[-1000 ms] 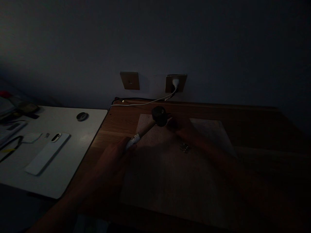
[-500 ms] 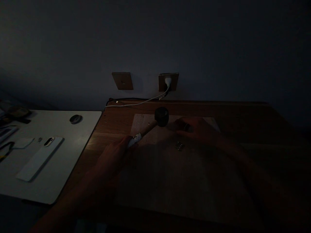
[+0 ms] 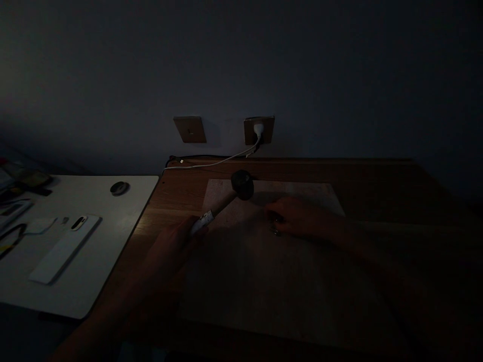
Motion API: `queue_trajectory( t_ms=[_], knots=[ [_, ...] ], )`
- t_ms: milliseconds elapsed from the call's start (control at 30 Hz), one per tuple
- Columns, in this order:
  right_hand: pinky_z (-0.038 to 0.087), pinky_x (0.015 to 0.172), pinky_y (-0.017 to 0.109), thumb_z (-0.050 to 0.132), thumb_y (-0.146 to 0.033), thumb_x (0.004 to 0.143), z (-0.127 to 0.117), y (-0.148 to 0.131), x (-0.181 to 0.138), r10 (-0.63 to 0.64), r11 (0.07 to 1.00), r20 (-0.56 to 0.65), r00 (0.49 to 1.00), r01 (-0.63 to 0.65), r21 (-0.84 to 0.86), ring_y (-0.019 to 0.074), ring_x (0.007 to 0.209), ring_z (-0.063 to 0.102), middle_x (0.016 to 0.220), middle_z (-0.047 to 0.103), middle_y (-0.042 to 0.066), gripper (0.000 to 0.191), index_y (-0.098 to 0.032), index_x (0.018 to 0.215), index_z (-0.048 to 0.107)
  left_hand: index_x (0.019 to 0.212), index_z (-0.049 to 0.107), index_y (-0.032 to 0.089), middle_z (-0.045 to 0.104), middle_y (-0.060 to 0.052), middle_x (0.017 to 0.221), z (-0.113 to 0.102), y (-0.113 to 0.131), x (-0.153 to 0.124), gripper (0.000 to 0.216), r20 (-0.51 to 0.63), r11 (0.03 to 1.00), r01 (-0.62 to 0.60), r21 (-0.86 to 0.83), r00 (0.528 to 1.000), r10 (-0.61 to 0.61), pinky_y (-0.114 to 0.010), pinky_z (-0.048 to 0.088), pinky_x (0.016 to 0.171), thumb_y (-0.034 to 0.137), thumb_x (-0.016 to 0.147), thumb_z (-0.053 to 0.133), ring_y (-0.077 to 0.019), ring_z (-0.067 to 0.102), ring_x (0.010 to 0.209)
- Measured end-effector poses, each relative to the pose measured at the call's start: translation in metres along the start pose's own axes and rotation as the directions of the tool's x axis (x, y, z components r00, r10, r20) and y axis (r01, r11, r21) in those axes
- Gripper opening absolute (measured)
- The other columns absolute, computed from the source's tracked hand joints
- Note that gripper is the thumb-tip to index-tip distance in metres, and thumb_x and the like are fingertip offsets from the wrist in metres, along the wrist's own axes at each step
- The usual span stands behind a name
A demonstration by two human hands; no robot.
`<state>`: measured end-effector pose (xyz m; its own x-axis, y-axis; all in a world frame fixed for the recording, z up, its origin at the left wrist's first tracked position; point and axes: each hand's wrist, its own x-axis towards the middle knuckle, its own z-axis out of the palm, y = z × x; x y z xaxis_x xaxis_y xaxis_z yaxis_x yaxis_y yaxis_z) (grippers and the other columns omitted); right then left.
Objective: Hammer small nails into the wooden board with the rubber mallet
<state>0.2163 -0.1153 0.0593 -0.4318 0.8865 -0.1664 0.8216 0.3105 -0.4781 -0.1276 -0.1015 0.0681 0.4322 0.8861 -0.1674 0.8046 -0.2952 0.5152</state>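
The scene is very dark. My left hand [image 3: 171, 249] is closed round the light handle of a mallet, whose round black head [image 3: 242, 184] hangs over the far part of a pale board [image 3: 264, 281] on the wooden table [image 3: 377, 191]. My right hand [image 3: 298, 218] rests palm down on the board, right of the mallet head, with its fingertips over a few small metal pieces [image 3: 275, 231]. Its fingers are curled over them, and the dimness hides whether they pinch any.
A white table [image 3: 98, 251] stands to the left with a white phone [image 3: 64, 249], a small round dark object [image 3: 119, 188] and cluttered items at its far left. On the wall are a switch plate [image 3: 189, 129] and a socket [image 3: 258, 129] with a white plug and cable.
My right hand has drawn back from beside the mallet head toward me and now covers the small metal pieces. The mallet head shifted slightly left; my left hand kept its grip.
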Motion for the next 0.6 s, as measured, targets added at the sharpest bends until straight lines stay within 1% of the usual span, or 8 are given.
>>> queue_trajectory(
  t_ms=[100,133,167,233,300,367,500,600],
  knots=[
    [0.048,0.073,0.034,0.068,-0.013,0.08,-0.005,-0.001,0.001,0.005,0.999,0.026,1.0,-0.006,0.033,0.0219,0.08,0.068,0.091,0.075,0.006,0.013,-0.021,0.09,0.073,0.103,0.067,0.022,0.075,-0.004,0.084,-0.004,0.0,-0.004,0.04,-0.04,0.999,-0.002,-0.052,0.999,0.0,-0.03,0.043,0.063,0.056,0.1,0.045,-0.0249,0.071,0.075],
    [0.049,0.075,0.034,0.067,-0.014,0.081,-0.007,0.0,0.002,0.007,0.998,0.01,1.0,-0.008,0.062,0.0223,0.081,0.069,0.092,0.076,0.006,0.014,-0.021,0.092,0.074,0.104,0.067,0.021,0.074,-0.003,0.081,-0.005,0.0,-0.005,0.041,-0.054,0.998,0.001,-0.062,0.999,-0.005,-0.03,0.042,0.063,0.056,0.1,0.046,-0.0244,0.071,0.073],
    [0.05,0.076,0.034,0.066,-0.015,0.081,-0.009,0.002,0.005,0.013,0.995,-0.027,1.0,-0.011,0.097,0.0227,0.081,0.07,0.093,0.077,0.006,0.016,-0.02,0.094,0.075,0.104,0.067,0.021,0.073,-0.003,0.08,-0.006,-0.001,-0.005,0.042,-0.068,0.997,0.003,-0.071,0.998,-0.008,-0.029,0.042,0.062,0.057,0.101,0.046,-0.0242,0.07,0.072],
    [0.052,0.077,0.034,0.065,-0.014,0.079,-0.012,0.007,0.011,0.042,0.987,-0.148,0.988,-0.018,0.16,0.0233,0.083,0.071,0.096,0.078,0.007,0.021,-0.02,0.096,0.076,0.105,0.067,0.021,0.074,-0.003,0.081,-0.006,-0.003,-0.005,0.043,-0.079,0.996,0.003,-0.091,0.997,-0.01,-0.029,0.043,0.063,0.058,0.101,0.046,-0.0241,0.071,0.073],
    [0.053,0.077,0.035,0.066,-0.013,0.076,-0.011,0.013,0.02,0.079,0.984,-0.274,0.958,-0.03,0.177,0.024,0.084,0.072,0.096,0.078,0.007,0.023,-0.02,0.096,0.076,0.104,0.068,0.021,0.074,-0.003,0.081,-0.004,-0.007,-0.004,0.043,-0.074,0.995,0.006,-0.095,0.997,-0.013,-0.029,0.043,0.062,0.058,0.1,0.046,-0.0242,0.071,0.073],
    [0.055,0.078,0.035,0.068,-0.012,0.074,-0.007,0.018,0.029,0.086,0.985,-0.342,0.936,-0.028,0.172,0.025,0.086,0.073,0.098,0.079,0.008,0.026,-0.02,0.097,0.076,0.103,0.068,0.021,0.075,-0.004,0.081,-0.002,-0.01,-0.003,0.043,-0.065,0.996,0.012,-0.088,0.998,-0.018,-0.029,0.042,0.061,0.057,0.1,0.046,-0.0245,0.071,0.073],
    [0.057,0.082,0.036,0.07,-0.013,0.077,0.002,0.021,0.042,0.054,0.985,-0.368,0.928,0.011,0.171,0.0251,0.09,0.075,0.101,0.08,0.008,0.028,-0.02,0.103,0.076,0.106,0.069,0.021,0.077,-0.005,0.086,-0.001,-0.012,-0.006,0.043,-0.061,0.994,0.02,-0.106,0.998,-0.027,-0.03,0.044,0.063,0.057,0.1,0.045,-0.0248,0.073,0.075],
    [0.057,0.081,0.035,0.068,-0.015,0.082,0.004,0.02,0.046,0.027,0.996,-0.369,0.929,0.008,0.093,0.0249,0.088,0.075,0.099,0.08,0.008,0.026,-0.02,0.106,0.076,0.107,0.069,0.02,0.077,-0.005,0.085,-0.003,-0.011,-0.008,0.045,-0.046,0.991,0.046,-0.123,0.998,-0.052,-0.03,0.044,0.062,0.058,0.099,0.046,-0.025,0.073,0.075]
  ],
)
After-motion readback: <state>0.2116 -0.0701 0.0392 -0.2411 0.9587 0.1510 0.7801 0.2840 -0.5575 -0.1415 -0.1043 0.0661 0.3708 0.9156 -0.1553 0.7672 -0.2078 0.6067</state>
